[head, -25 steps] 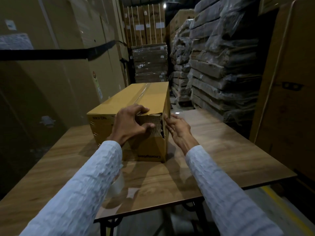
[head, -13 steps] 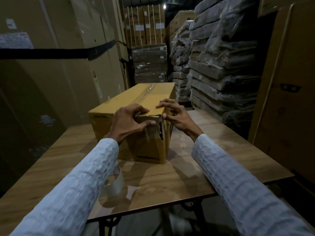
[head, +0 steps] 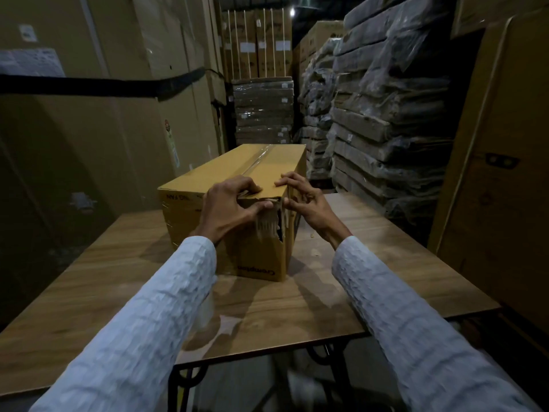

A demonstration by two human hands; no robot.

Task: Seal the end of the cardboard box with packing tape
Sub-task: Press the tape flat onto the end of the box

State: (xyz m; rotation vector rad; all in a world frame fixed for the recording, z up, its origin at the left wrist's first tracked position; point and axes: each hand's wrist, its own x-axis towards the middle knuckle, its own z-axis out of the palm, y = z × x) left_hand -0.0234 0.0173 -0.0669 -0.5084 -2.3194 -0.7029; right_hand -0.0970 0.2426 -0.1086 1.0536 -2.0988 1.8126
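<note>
Both hands pressed on the near end of the cardboard box [head: 237,185] on the worktop [head: 371,278].

From my remote seat I saw the box lying lengthwise away from the camera, a strip of clear packing tape [head: 258,159] running down the seam of its top face. The left hand [head: 228,209] was clamped over the near top edge, fingers curled on the top face and thumb pressed against the torn, ragged end flap [head: 267,224]. The right hand [head: 306,200] sat at the near right corner, fingers spread on the top and side, thumb at the corner edge; the 2 hands were close together but not touching. A clear tape roll [head: 208,310] showed partly behind the left white sleeve [head: 154,328], resting on the worktop near its front edge. Wrapped stacks [head: 386,108] stood behind on the right.
</note>
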